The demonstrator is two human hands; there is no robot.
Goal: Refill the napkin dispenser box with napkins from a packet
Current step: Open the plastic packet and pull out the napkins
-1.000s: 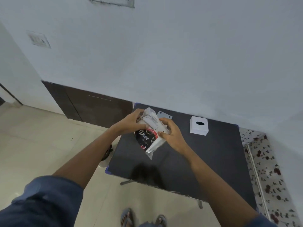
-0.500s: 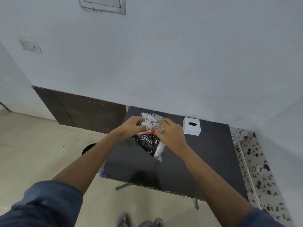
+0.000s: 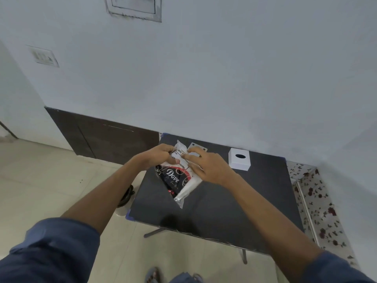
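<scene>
A clear plastic napkin packet with a black and red printed label hangs above the black table, held at its top end. My left hand pinches the packet's upper left corner. My right hand grips the upper right part, fingers over the white napkins. The white dispenser box, a small cube with an oval slot on top, stands on the table to the right of my hands, near the wall.
A small grey plate with holes lies on the table behind the packet. The table backs onto a white wall. A dark round object sits on the floor at the table's left. A floral-patterned surface lies to the right.
Both hands stay closed on the packet's top; the packet has tilted slightly and my fingers have shifted at its upper edge. The camera has tipped, showing more wall.
</scene>
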